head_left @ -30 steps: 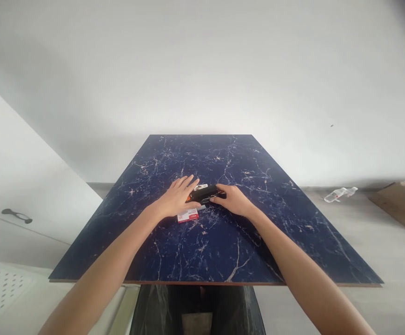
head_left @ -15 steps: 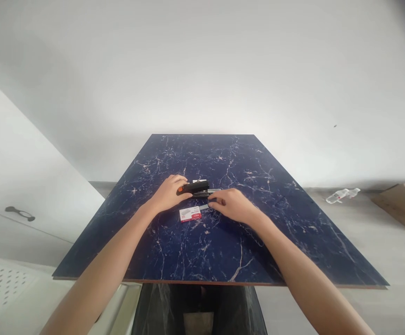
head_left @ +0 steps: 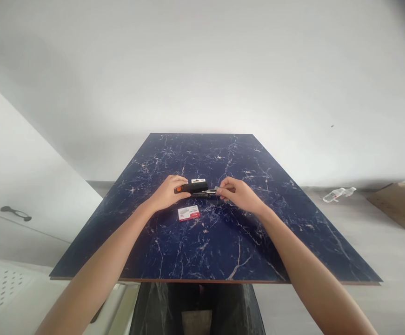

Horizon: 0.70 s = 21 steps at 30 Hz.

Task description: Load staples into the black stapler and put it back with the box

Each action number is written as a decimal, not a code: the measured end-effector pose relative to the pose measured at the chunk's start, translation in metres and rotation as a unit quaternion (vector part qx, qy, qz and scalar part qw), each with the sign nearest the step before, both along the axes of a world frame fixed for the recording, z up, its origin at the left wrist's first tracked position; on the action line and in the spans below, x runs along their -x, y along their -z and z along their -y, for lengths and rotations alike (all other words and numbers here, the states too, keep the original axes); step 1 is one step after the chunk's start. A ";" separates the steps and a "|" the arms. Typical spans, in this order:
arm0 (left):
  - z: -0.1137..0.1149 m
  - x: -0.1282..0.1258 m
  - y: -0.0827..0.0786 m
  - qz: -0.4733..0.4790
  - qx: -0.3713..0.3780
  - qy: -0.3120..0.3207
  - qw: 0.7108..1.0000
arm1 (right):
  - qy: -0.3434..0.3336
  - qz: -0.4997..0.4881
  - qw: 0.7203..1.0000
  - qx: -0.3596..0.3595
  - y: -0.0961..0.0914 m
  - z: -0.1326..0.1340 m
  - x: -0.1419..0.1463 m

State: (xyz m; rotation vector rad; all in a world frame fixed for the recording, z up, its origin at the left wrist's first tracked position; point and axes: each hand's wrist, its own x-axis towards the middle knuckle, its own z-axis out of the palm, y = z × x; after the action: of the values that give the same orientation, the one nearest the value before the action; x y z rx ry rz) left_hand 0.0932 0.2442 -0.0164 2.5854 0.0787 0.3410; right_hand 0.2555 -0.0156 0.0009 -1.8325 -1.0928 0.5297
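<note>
A black stapler point(head_left: 198, 187) with an orange patch lies across the blue marbled tabletop point(head_left: 202, 251). My left hand point(head_left: 167, 193) is closed round its left end, thumb along the near side. At the stapler's right end, a metal channel shows below the black top. There my right hand point(head_left: 235, 193) pinches a small grey strip of staples point(head_left: 217, 188), mostly hidden by the fingers. Just nearer to me than the stapler lies a white and red staple box point(head_left: 189, 213). Behind the stapler a small white card or box point(head_left: 198, 181) is partly covered.
A white wall stands behind the table. To the right on the floor are a clear plastic bottle point(head_left: 339, 194) and a cardboard box point(head_left: 397, 204). A white cabinet with a dark handle point(head_left: 16, 213) is at the left.
My right hand has lifted the staple strip from beside the staple box and carried it up to the stapler's right end. My left hand stays on the stapler.
</note>
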 end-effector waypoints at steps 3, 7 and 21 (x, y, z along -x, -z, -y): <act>0.003 0.001 -0.002 -0.003 0.007 0.019 1.000 | 0.015 -0.050 0.998 -0.018 0.004 0.000 -0.007; 0.006 0.002 -0.003 -0.010 0.012 0.029 0.999 | 0.041 -0.032 0.999 -0.010 0.009 -0.001 -0.008; 0.009 0.001 -0.004 -0.020 0.019 0.024 0.999 | 0.038 0.071 0.995 0.056 0.015 -0.008 -0.004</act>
State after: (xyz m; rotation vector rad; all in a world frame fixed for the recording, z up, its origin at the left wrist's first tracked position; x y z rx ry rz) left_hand 0.0919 0.2353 -0.0120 2.5518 0.0378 0.2678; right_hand 0.2590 -0.0075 -0.0138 -2.0266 -1.1019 0.4289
